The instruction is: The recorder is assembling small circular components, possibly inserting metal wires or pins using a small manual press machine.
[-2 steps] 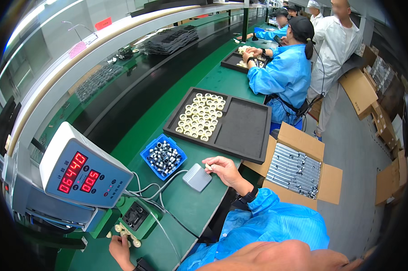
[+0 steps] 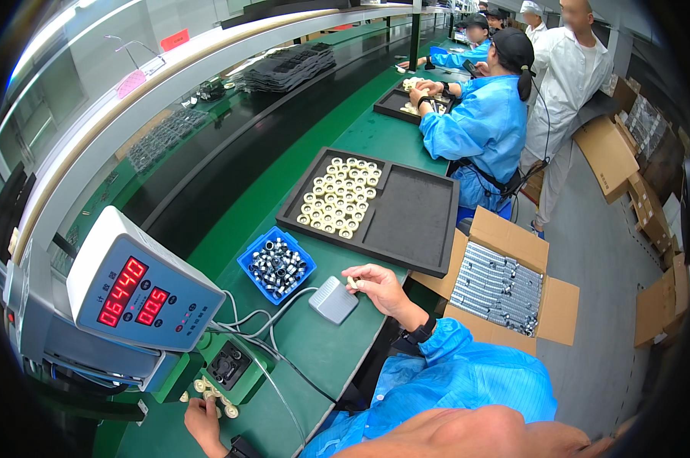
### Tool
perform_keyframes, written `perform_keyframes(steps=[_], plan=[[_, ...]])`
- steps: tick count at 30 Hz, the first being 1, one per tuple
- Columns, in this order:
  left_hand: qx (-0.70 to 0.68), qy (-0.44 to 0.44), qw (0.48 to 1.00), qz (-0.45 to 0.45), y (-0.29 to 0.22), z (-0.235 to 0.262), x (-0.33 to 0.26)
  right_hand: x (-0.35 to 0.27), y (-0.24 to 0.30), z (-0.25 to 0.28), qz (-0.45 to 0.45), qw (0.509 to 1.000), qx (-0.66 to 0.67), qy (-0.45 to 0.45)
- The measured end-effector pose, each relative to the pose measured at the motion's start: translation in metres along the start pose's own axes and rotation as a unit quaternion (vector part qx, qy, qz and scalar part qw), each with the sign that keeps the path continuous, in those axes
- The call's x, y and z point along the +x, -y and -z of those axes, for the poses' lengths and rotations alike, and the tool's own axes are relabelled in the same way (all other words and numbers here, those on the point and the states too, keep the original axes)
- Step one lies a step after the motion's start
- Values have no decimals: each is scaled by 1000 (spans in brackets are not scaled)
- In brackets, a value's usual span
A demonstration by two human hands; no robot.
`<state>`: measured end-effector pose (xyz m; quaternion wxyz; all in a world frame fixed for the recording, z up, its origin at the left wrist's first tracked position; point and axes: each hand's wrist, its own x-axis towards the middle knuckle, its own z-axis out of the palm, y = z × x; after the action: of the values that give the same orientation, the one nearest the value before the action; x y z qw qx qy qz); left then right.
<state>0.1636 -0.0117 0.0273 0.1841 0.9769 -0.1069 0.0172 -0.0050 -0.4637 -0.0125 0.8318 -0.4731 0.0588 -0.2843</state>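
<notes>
My right hand (image 2: 383, 288) is over the green bench, thumb and fingers pinching a small cream-coloured part (image 2: 352, 282). Just beneath and left of it sits a grey foot-pedal-shaped switch (image 2: 334, 300) with a cable. At the lower left, my left hand (image 2: 201, 427) has its fingertips closed at a small group of cream round parts (image 2: 230, 411); it seems to grip one, partly hidden by the fingers. These parts lie against a green fixture with a black square top (image 2: 229, 365), below a counter box with a red display (image 2: 143, 294).
A blue bin (image 2: 310, 265) holds short metal sleeves. Beyond it, a black tray (image 2: 410, 214) carries rows of cream round parts on its left side. An open carton (image 2: 556, 305) of metal parts stands at right. Cables (image 2: 280, 320) cross the bench. Co-workers (image 2: 475, 114) are farther along.
</notes>
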Motion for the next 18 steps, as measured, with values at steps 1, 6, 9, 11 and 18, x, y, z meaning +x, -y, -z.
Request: perform_keyframes(steps=[1, 6, 9, 11, 18], plan=[[-3, 1, 1000, 0, -1, 1, 0, 0, 0, 0, 4, 1000, -5, -2], [-3, 2, 1000, 0, -4, 3, -1, 0, 0, -3, 10, 1000, -10, 1], [-6, -1, 1000, 4, -6, 3, -1, 0, -1, -2, -3, 1000, -17, -8], [-15, -9, 1000, -1, -2, 2, -1, 0, -3, 0, -10, 1000, -21, -4], [-23, -10, 1000, -3, -1, 1, -1, -1, 0, -2, -18, 1000, -7, -4]])
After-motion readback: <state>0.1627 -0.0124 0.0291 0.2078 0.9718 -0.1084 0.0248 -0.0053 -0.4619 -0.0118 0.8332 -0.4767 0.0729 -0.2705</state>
